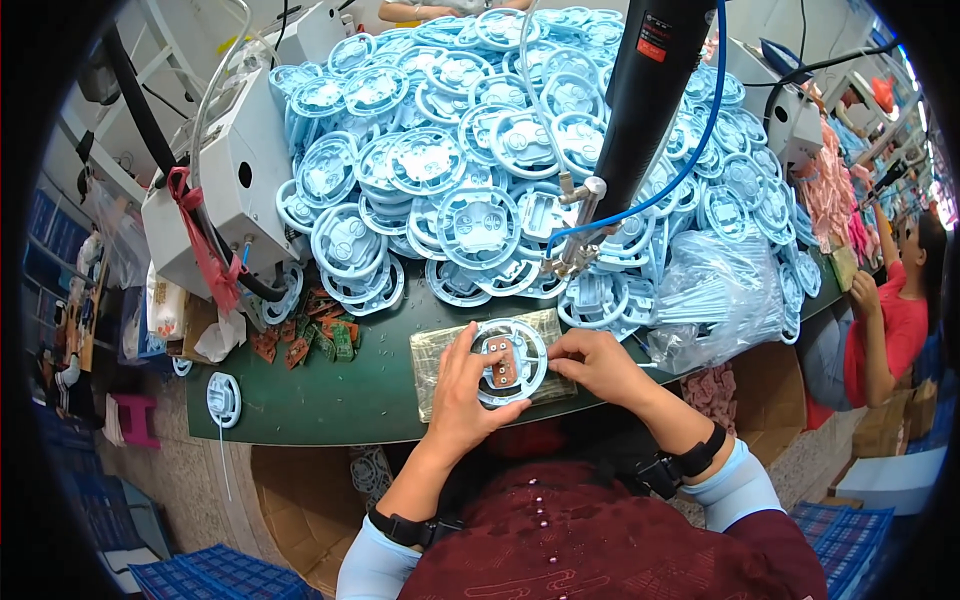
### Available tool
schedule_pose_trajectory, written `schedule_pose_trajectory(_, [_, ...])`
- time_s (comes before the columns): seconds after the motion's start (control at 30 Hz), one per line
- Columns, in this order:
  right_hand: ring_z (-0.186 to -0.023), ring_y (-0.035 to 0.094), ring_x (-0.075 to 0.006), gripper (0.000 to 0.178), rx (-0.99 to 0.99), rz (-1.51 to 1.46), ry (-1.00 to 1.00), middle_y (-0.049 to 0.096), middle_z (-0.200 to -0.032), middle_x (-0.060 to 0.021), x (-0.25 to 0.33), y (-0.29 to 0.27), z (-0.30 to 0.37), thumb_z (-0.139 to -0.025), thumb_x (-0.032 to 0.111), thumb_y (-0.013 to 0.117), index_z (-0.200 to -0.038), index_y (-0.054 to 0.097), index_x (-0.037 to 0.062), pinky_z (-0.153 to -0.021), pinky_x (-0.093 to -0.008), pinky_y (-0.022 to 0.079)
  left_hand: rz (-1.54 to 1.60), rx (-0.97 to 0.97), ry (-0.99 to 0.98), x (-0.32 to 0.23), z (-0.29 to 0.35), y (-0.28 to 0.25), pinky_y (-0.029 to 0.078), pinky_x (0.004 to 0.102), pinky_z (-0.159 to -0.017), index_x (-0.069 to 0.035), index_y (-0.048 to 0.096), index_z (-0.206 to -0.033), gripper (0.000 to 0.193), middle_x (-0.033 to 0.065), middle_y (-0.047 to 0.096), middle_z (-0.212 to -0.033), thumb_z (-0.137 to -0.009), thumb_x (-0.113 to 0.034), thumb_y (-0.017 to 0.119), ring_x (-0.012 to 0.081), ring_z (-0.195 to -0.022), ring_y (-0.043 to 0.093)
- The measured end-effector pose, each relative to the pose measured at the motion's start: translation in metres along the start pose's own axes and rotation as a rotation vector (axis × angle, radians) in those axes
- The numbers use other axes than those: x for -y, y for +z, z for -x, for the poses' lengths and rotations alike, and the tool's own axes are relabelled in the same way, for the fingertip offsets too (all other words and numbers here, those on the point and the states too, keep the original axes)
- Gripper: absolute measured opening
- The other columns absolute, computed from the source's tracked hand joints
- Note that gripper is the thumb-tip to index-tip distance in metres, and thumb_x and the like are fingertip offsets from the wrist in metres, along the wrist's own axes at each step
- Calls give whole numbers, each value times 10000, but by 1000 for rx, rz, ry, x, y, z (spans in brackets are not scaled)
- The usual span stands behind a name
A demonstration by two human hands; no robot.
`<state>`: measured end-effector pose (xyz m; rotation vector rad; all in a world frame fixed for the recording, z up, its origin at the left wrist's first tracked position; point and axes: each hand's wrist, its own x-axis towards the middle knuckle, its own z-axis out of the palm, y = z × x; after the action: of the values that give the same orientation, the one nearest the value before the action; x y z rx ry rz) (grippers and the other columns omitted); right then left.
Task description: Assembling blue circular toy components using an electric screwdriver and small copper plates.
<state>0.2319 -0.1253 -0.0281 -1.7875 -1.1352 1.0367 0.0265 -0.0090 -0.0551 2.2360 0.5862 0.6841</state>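
Observation:
My left hand [465, 390] holds a light-blue round plastic part [537, 348], shaped like a small steering wheel, over a wrapped tan pad [430, 365]. Its thumb and fingers span the ring. A reddish-brown circuit board [502, 362] lies in the middle of the part, with a fingertip against it. My right hand [600, 365] is at the ring's right edge, thumb and fingertips pinched together. Whatever is between those fingertips is too small to make out. A black cylindrical tool [655, 80] with metal fittings and a blue hose hangs beyond my right hand.
A large heap of similar blue parts [480, 225] covers the back of the green table [380, 400]. Small circuit boards [340, 340] lie left, a bag of blue sticks [720, 300] right. A single part [224, 400] with a stick sits at the left edge. A co-worker [895, 320] sits right.

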Motion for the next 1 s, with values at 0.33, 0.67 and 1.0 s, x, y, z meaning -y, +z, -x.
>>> schedule_pose_trajectory(0.33, [-757,632,-285,120,-136,297,-259,626,-845,-122,-5,-1,2,-824,67,697,-924,668,7,-678,-367,497,-16,12,28,0,0,0,295,542,-1105,-72,585,-1167,714,309,400,-1449,-563,-261,915,455,-1324,424])
schedule_pose_trajectory(0.67, [-815,615,-324,92,-119,409,-347,596,-871,-119,-6,-3,1,-850,79,677,-912,678,11,-704,-383,492,-41,31,29,-1,0,1,282,543,-1112,-75,580,-1178,725,303,367,-1476,-561,-251,917,454,-1346,399])
schedule_pose_trajectory(1.0, [-811,599,-323,101,-89,443,-361,595,-866,-109,-11,3,-3,-857,96,672,-923,696,23,-721,-395,489,-96,66,47,-2,0,1,267,579,-1110,-86,569,-1183,740,292,355,-1490,-555,-246,928,434,-1383,368])
